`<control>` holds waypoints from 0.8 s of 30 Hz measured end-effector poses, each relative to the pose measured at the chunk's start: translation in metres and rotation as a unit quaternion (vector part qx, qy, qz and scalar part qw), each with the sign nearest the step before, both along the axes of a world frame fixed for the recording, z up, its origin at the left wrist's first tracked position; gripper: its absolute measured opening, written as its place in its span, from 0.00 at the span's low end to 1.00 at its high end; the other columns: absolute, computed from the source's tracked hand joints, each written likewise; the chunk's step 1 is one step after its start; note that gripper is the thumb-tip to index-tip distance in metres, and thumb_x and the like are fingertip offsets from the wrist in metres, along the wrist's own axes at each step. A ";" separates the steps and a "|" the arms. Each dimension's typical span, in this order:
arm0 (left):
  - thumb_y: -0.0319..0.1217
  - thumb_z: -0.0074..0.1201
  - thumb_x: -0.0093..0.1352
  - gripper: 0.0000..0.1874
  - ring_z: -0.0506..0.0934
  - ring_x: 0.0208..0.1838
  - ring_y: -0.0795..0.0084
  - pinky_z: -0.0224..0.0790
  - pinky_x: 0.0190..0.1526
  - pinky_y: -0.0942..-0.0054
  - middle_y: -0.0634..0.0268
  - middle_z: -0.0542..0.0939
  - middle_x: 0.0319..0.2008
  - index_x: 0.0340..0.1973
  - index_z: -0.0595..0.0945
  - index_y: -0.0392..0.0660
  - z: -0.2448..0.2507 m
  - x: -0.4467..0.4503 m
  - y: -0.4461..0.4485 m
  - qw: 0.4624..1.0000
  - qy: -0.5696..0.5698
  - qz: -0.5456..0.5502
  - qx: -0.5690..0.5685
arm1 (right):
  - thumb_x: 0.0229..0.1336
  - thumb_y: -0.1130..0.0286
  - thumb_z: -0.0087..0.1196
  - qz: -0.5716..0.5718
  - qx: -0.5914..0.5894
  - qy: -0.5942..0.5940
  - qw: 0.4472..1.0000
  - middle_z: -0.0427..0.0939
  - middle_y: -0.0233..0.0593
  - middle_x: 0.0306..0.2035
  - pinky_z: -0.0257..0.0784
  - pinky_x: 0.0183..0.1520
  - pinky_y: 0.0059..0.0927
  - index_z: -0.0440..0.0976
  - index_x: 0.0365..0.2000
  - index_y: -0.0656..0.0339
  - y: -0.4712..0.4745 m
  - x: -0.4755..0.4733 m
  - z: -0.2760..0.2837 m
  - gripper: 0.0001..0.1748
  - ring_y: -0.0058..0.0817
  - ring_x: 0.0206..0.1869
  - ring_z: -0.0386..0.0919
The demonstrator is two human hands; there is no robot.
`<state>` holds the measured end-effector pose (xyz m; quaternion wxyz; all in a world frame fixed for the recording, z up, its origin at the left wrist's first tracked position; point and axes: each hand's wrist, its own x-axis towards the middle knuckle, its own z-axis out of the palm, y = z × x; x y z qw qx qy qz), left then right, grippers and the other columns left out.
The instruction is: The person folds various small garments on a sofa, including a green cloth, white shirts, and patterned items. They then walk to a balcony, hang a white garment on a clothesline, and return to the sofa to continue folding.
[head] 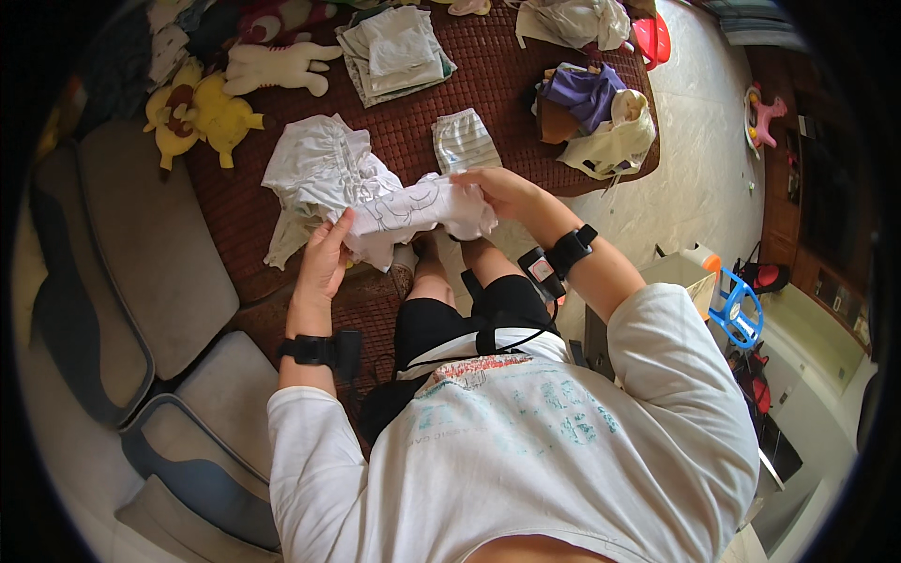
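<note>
Both hands hold up a white cloth garment (415,211) with dark line drawing on it, stretched between them above my knees. My left hand (325,255) grips its left end, thumb on top. At the right end, my right hand (501,190) has hold of the upper edge. A rumpled heap of white clothes (317,165) lies just beyond my left hand, partly behind the held garment. Farther out, a small striped garment (464,138) rests flat on the woven brown mat (394,127).
A stack of folded cloths (398,53) lies at the mat's far side, near a white plush toy (281,67) and yellow plush toys (200,116). Bags with clothes (598,119) stand at the right edge. Grey sofa cushions (148,246) line the left.
</note>
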<state>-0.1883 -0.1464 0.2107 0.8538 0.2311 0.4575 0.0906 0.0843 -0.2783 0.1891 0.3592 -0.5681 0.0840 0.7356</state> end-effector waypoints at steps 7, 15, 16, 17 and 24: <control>0.33 0.59 0.66 0.12 0.71 0.46 0.80 0.64 0.47 0.82 0.66 0.76 0.49 0.40 0.81 0.38 0.011 -0.009 0.015 0.925 0.135 -0.142 0.326 | 0.60 0.61 0.55 -0.029 0.140 -0.137 0.980 0.78 0.30 0.42 0.65 0.50 0.26 0.75 0.44 0.61 0.002 0.016 0.024 0.17 0.20 0.44 0.74; 0.29 0.61 0.63 0.16 0.63 0.65 0.67 0.56 0.62 0.68 0.63 0.70 0.61 0.46 0.81 0.43 0.044 -0.001 0.037 0.864 -0.005 0.017 0.503 | 0.61 0.66 0.54 -0.033 0.401 -0.383 0.832 0.77 0.38 0.48 0.60 0.58 0.26 0.75 0.43 0.67 0.004 0.037 0.087 0.15 0.22 0.51 0.71; 0.29 0.57 0.66 0.14 0.63 0.66 0.65 0.53 0.64 0.67 0.60 0.71 0.60 0.48 0.80 0.42 0.051 -0.004 0.041 0.875 -0.014 0.003 0.484 | 0.61 0.67 0.54 -0.049 0.444 -0.332 0.831 0.77 0.38 0.48 0.61 0.57 0.25 0.76 0.42 0.66 0.004 0.039 0.096 0.14 0.23 0.50 0.72; 0.30 0.56 0.67 0.14 0.64 0.64 0.66 0.54 0.64 0.67 0.59 0.72 0.59 0.48 0.80 0.41 0.054 -0.003 0.047 0.893 -0.063 0.017 0.446 | 0.61 0.68 0.54 -0.060 0.429 -0.315 0.844 0.77 0.38 0.48 0.62 0.56 0.25 0.76 0.41 0.65 0.005 0.040 0.105 0.12 0.23 0.49 0.72; 0.32 0.48 0.72 0.18 0.72 0.54 0.72 0.63 0.56 0.72 0.64 0.75 0.52 0.55 0.72 0.38 0.052 0.050 0.062 0.945 -0.104 0.136 0.279 | 0.62 0.66 0.53 -0.187 0.326 -0.287 0.881 0.77 0.28 0.32 0.66 0.32 0.14 0.71 0.48 0.64 0.045 0.030 0.105 0.17 0.10 0.33 0.71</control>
